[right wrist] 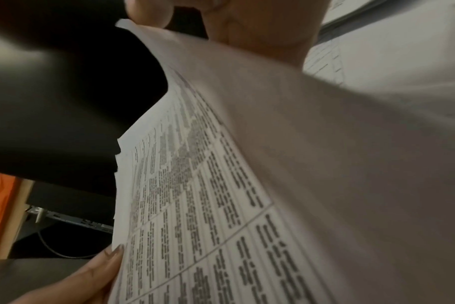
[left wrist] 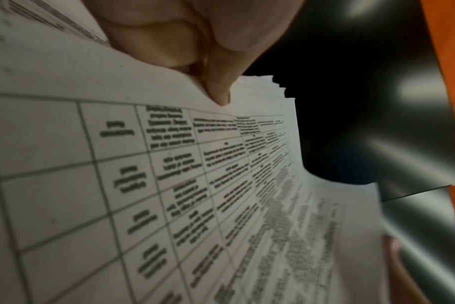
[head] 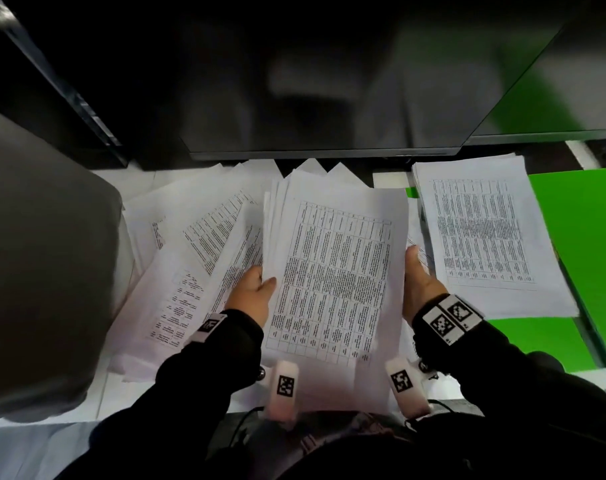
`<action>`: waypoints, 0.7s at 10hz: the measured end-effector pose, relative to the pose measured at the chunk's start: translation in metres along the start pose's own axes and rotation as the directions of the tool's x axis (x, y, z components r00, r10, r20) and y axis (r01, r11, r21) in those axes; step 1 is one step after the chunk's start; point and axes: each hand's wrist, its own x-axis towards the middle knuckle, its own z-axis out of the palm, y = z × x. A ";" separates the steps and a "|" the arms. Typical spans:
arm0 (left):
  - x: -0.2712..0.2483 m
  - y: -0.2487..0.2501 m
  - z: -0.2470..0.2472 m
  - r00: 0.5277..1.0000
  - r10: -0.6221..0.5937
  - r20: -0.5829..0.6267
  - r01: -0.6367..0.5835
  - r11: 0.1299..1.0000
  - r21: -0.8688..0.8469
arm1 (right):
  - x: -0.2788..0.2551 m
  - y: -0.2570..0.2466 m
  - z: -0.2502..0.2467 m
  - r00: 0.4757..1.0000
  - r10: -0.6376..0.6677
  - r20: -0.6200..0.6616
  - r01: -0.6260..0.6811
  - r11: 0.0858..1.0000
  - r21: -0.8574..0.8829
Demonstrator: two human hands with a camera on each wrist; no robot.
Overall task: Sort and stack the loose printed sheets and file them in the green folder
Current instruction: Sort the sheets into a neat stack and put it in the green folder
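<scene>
A bundle of printed table sheets [head: 332,271] is lifted over the desk between both hands, its far edges uneven. My left hand [head: 260,284] grips its left edge, thumb [left wrist: 216,88] on top and fingers hidden beneath. My right hand [head: 415,271] holds the right edge; its palm [right wrist: 260,30] lies against the paper. The same bundle [left wrist: 169,185] fills both wrist views. A squared stack of sheets [head: 485,237] rests on the open green folder [head: 582,237] at the right. Loose sheets [head: 197,254] lie fanned out at the left, under the bundle.
A dark monitor [head: 329,98] stands right behind the papers, and a second screen [head: 571,81] is at the back right. A large grey object [head: 34,271] rises at the left, beside the loose sheets. The white desk edge [head: 86,403] runs near my body.
</scene>
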 end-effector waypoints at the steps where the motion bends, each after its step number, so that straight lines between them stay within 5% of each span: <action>1: 0.004 -0.005 0.000 0.997 -0.033 -0.064 0.036 0.998 0.042 | 0.002 0.021 -0.016 0.985 -0.056 0.163 0.055 0.998 0.011; 2: 0.006 -0.008 0.000 0.999 -0.043 0.014 0.043 0.998 0.038 | 0.004 0.031 -0.022 0.975 -0.082 0.208 0.105 0.989 -0.101; 3: 0.001 -0.007 0.001 0.995 0.008 0.098 -0.012 0.999 0.038 | 0.008 0.026 -0.021 0.988 -0.112 0.105 0.152 0.812 -0.563; 4: 0.014 -0.009 -0.022 0.988 0.070 -0.141 -0.040 0.978 0.203 | 0.014 0.017 -0.029 0.993 -0.108 -0.046 0.042 0.693 -0.720; 5: 0.035 -0.023 -0.056 0.941 -0.070 -0.332 0.172 0.942 0.289 | 0.016 0.016 -0.039 0.990 -0.104 -0.095 0.007 0.711 -0.703; 6: 0.041 -0.033 -0.069 0.969 -0.196 -0.149 0.224 0.954 0.200 | 0.019 0.022 -0.044 0.996 -0.079 -0.038 0.044 0.825 -0.563; 7: 0.032 -0.034 -0.063 0.994 -0.002 -0.113 0.039 0.944 0.327 | 0.030 0.030 -0.049 1.000 -0.019 0.003 0.018 0.897 -0.442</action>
